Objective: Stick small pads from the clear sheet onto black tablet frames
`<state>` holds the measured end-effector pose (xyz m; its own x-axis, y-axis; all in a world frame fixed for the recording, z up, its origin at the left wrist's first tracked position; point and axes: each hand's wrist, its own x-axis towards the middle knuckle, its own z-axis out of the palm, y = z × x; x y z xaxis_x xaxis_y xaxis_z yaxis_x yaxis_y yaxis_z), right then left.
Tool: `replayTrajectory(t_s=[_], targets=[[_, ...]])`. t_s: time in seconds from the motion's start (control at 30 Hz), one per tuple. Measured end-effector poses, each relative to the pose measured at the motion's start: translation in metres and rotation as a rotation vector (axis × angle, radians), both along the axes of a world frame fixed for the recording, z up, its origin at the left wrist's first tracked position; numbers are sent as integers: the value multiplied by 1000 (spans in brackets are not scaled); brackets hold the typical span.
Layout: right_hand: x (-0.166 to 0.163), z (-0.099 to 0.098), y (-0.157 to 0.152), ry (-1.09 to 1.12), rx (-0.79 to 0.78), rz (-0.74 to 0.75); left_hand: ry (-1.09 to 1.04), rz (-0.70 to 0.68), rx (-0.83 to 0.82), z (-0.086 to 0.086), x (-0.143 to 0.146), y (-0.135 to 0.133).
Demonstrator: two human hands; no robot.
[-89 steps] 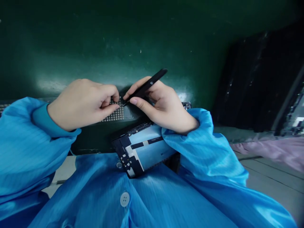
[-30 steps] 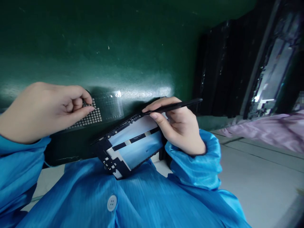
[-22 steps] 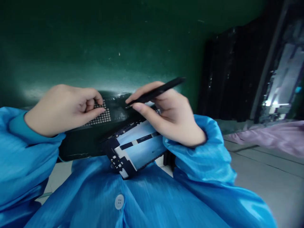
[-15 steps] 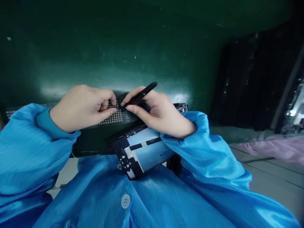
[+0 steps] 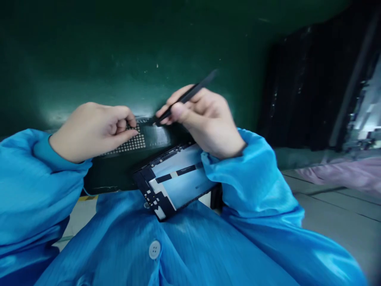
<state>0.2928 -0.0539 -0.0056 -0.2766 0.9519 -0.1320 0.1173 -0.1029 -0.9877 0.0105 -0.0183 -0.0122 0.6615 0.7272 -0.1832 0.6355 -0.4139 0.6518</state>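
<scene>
My left hand (image 5: pixel 95 129) is closed, thumb and forefinger pinched at a strip of small grey square pads (image 5: pixel 136 143) on clear backing, which lies on the green table. My right hand (image 5: pixel 205 119) grips slim black tweezers (image 5: pixel 190 94) like a pen. Their tip points down left, just past the strip's right end, and a tiny light piece shows at it. Below my hands an opened phone or tablet body (image 5: pixel 181 182) lies tilted at the table's front edge against my blue smock. A dark flat cable (image 5: pixel 181 171) crosses its silvery blue inside. My right sleeve covers its right end.
The green table (image 5: pixel 133 47) stretches away in front of me, with small specks on it. Black covered items (image 5: pixel 297 91) stand at the right. A pink sleeve (image 5: pixel 342 174) of another person shows at the right edge.
My right hand has lifted up and to the right with the tweezers, away from my left fingers. The left hand keeps its pinch on the strip. The view has shifted slightly.
</scene>
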Motion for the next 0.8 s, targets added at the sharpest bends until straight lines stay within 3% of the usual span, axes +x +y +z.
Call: replayTrajectory(t_s=[0.1, 0.2, 0.27, 0.37, 0.47, 0.63, 0.8], targets=[[29, 20, -38, 21, -31, -341, -6, 48, 68, 7, 5, -20], [57, 35, -105, -72, 49, -622, 57, 34, 193, 18, 20, -59], [70, 38, -149, -157, 107, -734, 99, -17, 247, 22, 34, -85], [80, 32, -197, -224, 117, -763, 164, -93, 279, 22, 50, -108], [84, 22, -220, -238, 124, -719, 170, -114, 263, 20, 57, -112], [86, 12, -225, -258, 246, -690, 157, -77, 173, 22, 60, -110], [91, 13, -222, -279, 253, -646, 139, -46, 125, 24, 64, -112]])
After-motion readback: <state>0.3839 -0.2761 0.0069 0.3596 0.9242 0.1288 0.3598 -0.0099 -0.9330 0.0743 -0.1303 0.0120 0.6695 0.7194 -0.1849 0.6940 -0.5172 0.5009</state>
